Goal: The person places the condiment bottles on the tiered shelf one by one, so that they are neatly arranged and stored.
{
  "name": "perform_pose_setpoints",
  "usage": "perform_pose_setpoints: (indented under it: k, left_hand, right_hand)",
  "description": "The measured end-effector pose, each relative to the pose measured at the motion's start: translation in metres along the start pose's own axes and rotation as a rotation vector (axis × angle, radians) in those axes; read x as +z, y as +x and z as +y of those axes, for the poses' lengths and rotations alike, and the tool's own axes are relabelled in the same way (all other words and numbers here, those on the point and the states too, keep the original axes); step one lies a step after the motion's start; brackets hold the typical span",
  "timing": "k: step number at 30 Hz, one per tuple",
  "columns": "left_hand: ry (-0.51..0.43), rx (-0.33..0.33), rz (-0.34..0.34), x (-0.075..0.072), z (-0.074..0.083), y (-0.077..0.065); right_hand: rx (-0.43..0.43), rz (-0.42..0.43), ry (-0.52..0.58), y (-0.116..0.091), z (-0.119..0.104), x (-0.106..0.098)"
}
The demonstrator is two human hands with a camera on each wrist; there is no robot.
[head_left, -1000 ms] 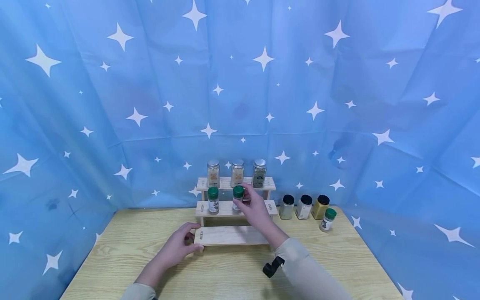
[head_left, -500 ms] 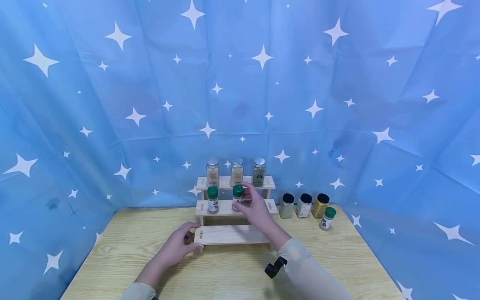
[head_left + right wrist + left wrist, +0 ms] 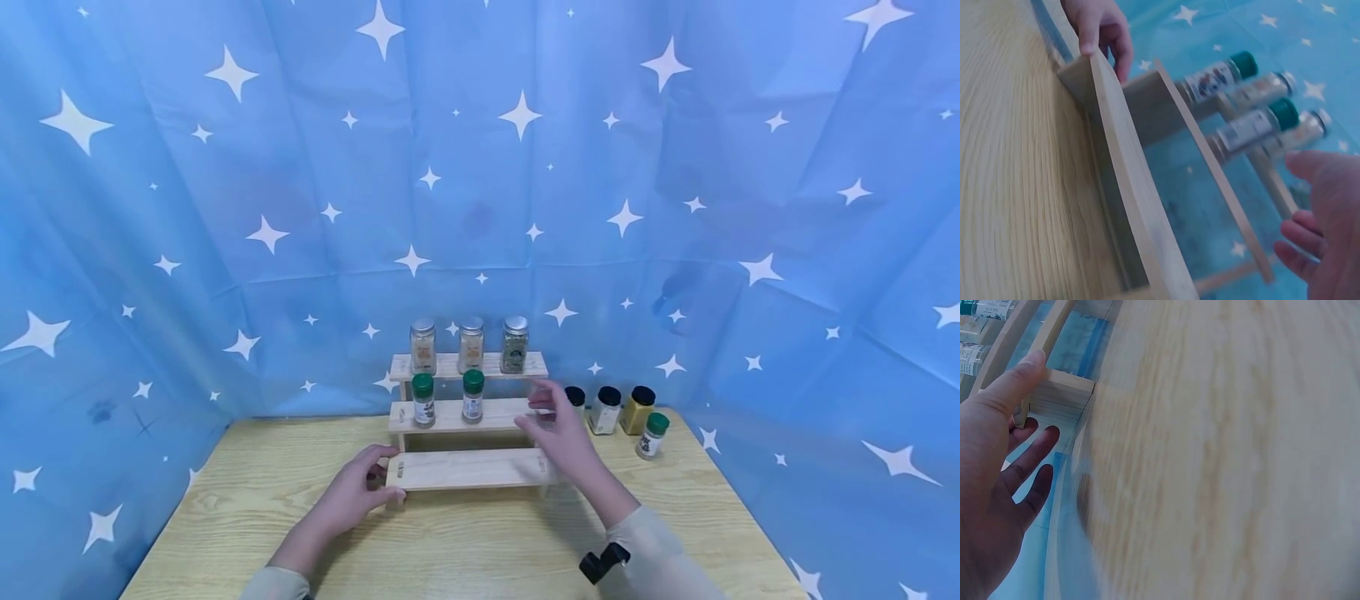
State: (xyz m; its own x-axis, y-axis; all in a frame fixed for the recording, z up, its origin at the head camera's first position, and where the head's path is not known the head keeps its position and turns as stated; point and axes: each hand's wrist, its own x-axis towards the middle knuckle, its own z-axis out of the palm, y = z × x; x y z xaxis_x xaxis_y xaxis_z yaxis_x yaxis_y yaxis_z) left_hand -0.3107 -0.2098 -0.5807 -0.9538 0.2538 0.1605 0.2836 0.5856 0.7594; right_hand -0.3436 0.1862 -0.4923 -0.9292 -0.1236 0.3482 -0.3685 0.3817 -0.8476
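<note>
A three-tier wooden spice rack (image 3: 468,469) stands on the table. My left hand (image 3: 354,493) grips the left end of its lowest step, with the thumb (image 3: 1025,372) on the front edge and fingers behind. My right hand (image 3: 564,433) hangs beside the right end of the middle step, fingers loosely spread and holding nothing. Two green-capped spice jars, one at the left (image 3: 423,402) and one at the middle (image 3: 472,397), stand upright on the middle step. Silver-capped jars, including a green-filled one (image 3: 514,346), line the top step.
Right of the rack, black-capped jars, one white (image 3: 606,411) and one yellow (image 3: 638,411), stand on the table (image 3: 465,550); another is partly hidden by my right hand. A green-capped jar (image 3: 652,436) sits in front of them. A blue starry curtain (image 3: 480,167) hangs behind.
My right hand has let go of the middle green-capped jar and moved right, away from it. The jar stays upright on the middle step. My left hand keeps its place on the rack.
</note>
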Motion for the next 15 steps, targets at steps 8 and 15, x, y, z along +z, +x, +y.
perform_pose_setpoints:
  k: [8, 15]
  left_hand:
    - [0.001, 0.001, -0.003, -0.001, -0.001, -0.001]
    - [-0.006, 0.010, -0.006, -0.001, -0.002, 0.000]
  right_hand:
    - [-0.009, 0.097, -0.119, -0.014, 0.021, -0.040]
    - [-0.023, 0.204, -0.269, -0.024, 0.043, -0.078]
